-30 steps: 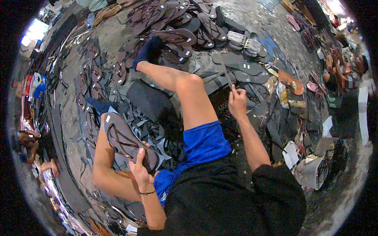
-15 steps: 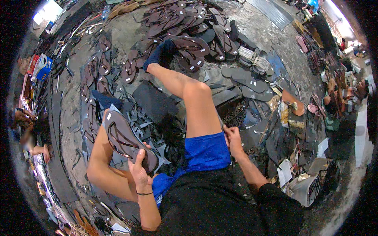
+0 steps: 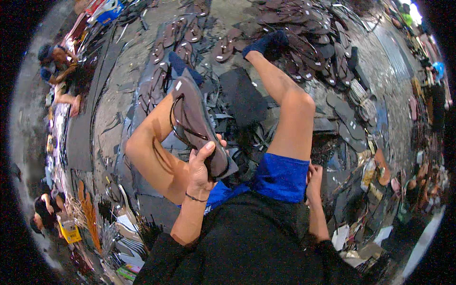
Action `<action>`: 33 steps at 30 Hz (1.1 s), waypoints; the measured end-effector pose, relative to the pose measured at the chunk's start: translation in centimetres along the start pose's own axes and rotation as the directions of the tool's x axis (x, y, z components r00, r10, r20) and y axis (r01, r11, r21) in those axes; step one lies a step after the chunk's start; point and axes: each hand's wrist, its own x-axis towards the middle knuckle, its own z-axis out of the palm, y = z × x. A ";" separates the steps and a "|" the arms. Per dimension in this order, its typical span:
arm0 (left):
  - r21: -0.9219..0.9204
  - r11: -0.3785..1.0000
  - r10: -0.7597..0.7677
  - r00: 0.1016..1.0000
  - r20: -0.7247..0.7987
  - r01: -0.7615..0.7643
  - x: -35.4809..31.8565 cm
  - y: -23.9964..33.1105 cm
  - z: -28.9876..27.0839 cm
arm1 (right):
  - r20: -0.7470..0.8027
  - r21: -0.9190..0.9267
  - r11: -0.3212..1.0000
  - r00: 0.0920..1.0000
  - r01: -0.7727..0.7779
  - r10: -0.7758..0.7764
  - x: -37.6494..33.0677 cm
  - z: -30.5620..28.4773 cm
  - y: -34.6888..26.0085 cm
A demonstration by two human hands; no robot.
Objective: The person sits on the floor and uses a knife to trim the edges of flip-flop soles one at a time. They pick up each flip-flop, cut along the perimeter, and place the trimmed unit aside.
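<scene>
My left hand (image 3: 203, 166) grips the heel end of a brown flip-flop (image 3: 194, 114) with dark glossy straps and a small white label near its toe. The thumb lies on top, and the fingers go under the sole. A grey sheet edge (image 3: 232, 167) juts out past the heel, beneath the brown footbed. The flip-flop is tilted above my bent left leg, its toe pointing away from me. My right hand (image 3: 313, 181) is closed beside my right thigh, against the blue shorts (image 3: 280, 178). Its fingertips are partly hidden, and I cannot make out what they hold.
Many brown flip-flops (image 3: 297, 54) lie heaped beyond my right foot. Dark sheet material (image 3: 242, 97) and offcuts cover the floor between my legs. Grey soles (image 3: 349, 121) lie to the right. Two other people sit at left, one person (image 3: 59, 64) farther off, another person (image 3: 47, 206) nearer.
The view has turned left, so the scene sits farther right. My right hand has drawn back slightly along the thigh; a thin grey edge near it no longer shows. The left hand keeps its hold.
</scene>
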 end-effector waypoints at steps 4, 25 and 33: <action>0.236 0.962 0.145 0.989 -0.012 -0.138 -1.7 1.0 -1.2 | 0.191 0.271 0.949 0.957 0.161 -0.216 -8.5 -2.1 -14.2; 0.207 0.961 0.245 0.915 -0.321 -0.185 -6.7 0.6 -3.3 | 0.731 0.051 0.610 0.386 0.791 -0.562 -15.3 12.8 -20.7; 0.159 0.975 0.193 0.953 -0.236 -0.158 -7.1 0.5 -2.3 | 0.493 0.082 0.438 0.345 0.895 -0.799 -14.1 20.7 -22.5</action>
